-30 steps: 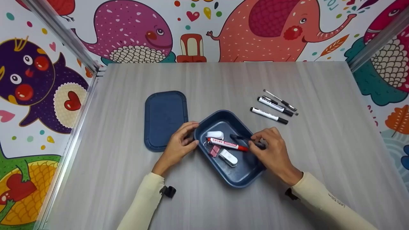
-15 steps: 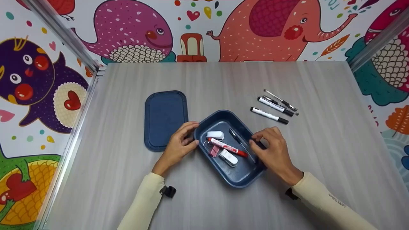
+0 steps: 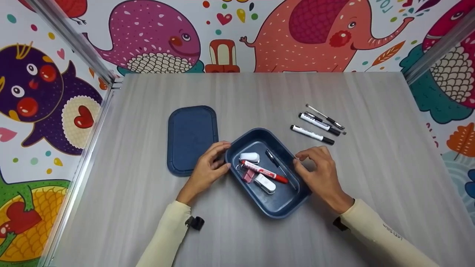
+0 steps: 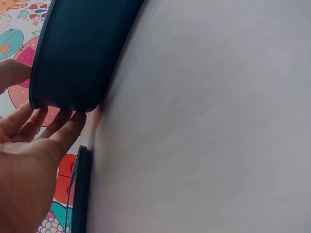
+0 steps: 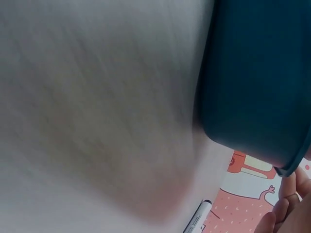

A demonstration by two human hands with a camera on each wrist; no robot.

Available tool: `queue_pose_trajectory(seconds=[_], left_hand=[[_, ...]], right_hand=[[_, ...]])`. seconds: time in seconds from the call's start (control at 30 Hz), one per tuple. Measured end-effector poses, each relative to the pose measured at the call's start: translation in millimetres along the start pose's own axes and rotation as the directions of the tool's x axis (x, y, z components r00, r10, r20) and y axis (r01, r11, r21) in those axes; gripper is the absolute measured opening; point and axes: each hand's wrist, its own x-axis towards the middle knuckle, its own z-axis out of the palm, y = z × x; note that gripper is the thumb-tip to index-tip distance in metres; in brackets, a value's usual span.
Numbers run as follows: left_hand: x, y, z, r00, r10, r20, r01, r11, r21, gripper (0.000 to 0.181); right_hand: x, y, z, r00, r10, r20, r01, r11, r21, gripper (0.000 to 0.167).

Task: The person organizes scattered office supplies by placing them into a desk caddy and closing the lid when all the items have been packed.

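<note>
blue box (image 3: 272, 202) touches left fingers (image 3: 218, 147), lying between them and right fingers (image 3: 308, 152)

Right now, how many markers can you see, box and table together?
3: the red marker in the box, and on the table, up and right of it, the nearer black-capped marker and the farther black-capped marker. None seems hidden.

navy box (image 3: 277, 203), navy lid (image 3: 192, 137), red-white marker (image 3: 264, 171), pink block (image 3: 248, 176), black-white markers (image 3: 312, 134), grey streaked table (image 3: 237, 98), cream sleeves (image 3: 165, 233), multicolour cartoon walls (image 3: 308, 48)
</note>
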Motion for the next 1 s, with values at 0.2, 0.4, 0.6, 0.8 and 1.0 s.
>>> queue_pose_trajectory(seconds=[0.2,0.4,0.6,0.8,1.0], left_hand=[[-0.1,-0.4,-0.4,1.0,-0.004,0.003,0.004,1.0,0.005,0.053],[-0.4,-0.1,-1.0,1.0,-0.017,-0.003,0.017,0.999,0.027,0.054],[-0.5,0.6,-0.8,1.0,-0.023,-0.008,0.024,0.999,0.039,0.054],[0.5,0.7,-0.8,1.0,-0.012,-0.005,0.012,1.0,0.025,0.053],[-0.1,1.2,-0.5,1.0,-0.016,-0.008,0.016,1.0,0.022,0.054]], right_hand=[[-0.1,6.3,-0.3,1.0,-0.012,-0.02,0.012,1.0,-0.015,0.017],[2.5,12.2,-0.9,0.999,-0.035,-0.038,0.034,0.999,-0.032,0.015],[5.0,20.9,-3.1,0.998,-0.049,-0.03,0.047,0.998,-0.04,0.018],[5.4,28.2,-5.8,1.0,-0.029,-0.011,0.028,0.998,-0.055,0.02],[6.7,37.5,-8.9,1.0,-0.023,-0.006,0.022,0.996,-0.082,0.02]])
